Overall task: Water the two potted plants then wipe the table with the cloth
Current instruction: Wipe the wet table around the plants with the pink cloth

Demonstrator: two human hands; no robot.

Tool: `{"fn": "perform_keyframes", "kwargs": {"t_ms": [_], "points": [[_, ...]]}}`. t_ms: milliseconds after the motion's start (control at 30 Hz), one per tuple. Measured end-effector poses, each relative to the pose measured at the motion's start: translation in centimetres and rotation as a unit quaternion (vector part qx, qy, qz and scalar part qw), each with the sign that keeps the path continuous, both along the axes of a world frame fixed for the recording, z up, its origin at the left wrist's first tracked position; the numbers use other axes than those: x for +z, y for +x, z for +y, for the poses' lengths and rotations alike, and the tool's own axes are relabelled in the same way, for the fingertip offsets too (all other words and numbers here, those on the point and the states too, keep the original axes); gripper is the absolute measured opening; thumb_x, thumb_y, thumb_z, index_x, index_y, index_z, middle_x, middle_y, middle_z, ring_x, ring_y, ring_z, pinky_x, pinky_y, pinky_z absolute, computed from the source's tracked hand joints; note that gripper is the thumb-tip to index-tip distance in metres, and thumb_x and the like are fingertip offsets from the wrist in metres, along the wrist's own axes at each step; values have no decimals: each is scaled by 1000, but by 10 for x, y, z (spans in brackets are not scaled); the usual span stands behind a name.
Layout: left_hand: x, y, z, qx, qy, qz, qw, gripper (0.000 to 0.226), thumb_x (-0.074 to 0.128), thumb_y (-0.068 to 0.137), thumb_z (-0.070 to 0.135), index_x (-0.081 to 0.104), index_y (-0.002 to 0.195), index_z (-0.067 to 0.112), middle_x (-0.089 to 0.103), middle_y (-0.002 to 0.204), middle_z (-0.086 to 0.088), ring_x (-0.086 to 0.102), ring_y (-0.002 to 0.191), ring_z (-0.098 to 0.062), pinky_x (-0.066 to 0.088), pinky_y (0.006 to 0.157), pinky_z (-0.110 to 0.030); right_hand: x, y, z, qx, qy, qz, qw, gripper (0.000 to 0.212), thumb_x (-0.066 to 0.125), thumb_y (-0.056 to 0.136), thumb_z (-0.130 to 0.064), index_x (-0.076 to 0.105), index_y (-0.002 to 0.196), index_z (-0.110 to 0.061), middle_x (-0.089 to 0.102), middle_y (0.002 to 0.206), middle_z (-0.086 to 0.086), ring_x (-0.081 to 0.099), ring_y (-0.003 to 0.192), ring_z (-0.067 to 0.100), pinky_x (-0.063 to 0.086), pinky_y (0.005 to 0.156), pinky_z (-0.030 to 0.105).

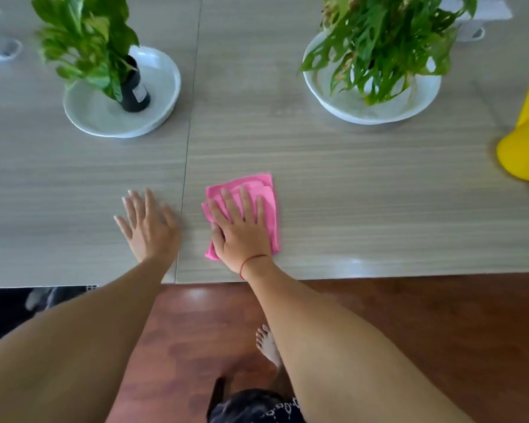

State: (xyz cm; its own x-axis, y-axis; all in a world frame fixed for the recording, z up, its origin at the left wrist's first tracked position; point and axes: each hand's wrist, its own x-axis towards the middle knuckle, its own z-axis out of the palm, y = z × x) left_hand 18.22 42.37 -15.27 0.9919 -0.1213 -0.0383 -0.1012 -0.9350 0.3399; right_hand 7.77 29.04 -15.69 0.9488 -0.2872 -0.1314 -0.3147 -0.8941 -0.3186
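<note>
A person's right hand (242, 227), fingers straight and spread, presses flat on a folded pink cloth (257, 183) near the front edge of a grey wood-grain table (379, 193). A red string (252, 259) circles that wrist. Just left of the cloth, the left hand (148, 224) lies flat and open on the bare tabletop, holding nothing. At far left, a leafy plant (86, 41) in a black pot (133, 90) stands in a white dish (104, 117). At far right, a second plant (385, 41) stands in another white dish (348, 108). A yellow watering can (522, 154) sits at the right edge. A bare foot (268, 343) shows on the wooden floor (409, 331) below.
</note>
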Motion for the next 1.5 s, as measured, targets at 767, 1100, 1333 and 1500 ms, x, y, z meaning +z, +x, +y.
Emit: {"fn": "perform_keyframes", "kwargs": {"t_ms": [767, 1100, 1333, 1500], "points": [[3, 24, 42, 34, -125, -35, 991, 36, 35, 101, 28, 60, 126, 17, 52, 142, -1, 42, 134, -23, 30, 108, -43, 6, 78, 61, -51, 60, 51, 996, 51, 16, 102, -40, -1, 150, -35, -13, 159, -8, -20, 146, 28, -14, 118, 53], [24, 13, -3, -6, -144, 74, 987, 40, 68, 83, 52, 57, 90, 14, 61, 81, 1, 57, 71, -16, 40, 59, -26, 19, 39, -10, -223, 104, -124, 961, 42, 56, 88, -16, 50, 128, -9, 52, 123, 16, 48, 116, 32, 39, 101, 40], [24, 21, -11, 10, -162, 119, 980, 31, 64, 89, 13, 53, 61, 9, 48, 55, 0, 46, 49, -14, 42, 50, -24, 34, 57, 3, -265, 245, -43, 932, 23, 68, 85, -14, 60, 106, -9, 65, 103, 9, 64, 94, 26, 55, 83, 36], [25, 18, 7, 27, -176, 138, 974, 36, 58, 88, 2, 46, 56, 11, 42, 53, 0, 37, 45, -12, 37, 46, -22, 40, 68, 36, -287, 321, -36, 902, 16, 63, 90, -13, 62, 104, -5, 68, 101, 10, 65, 83, 21, 52, 71, 25]]}}
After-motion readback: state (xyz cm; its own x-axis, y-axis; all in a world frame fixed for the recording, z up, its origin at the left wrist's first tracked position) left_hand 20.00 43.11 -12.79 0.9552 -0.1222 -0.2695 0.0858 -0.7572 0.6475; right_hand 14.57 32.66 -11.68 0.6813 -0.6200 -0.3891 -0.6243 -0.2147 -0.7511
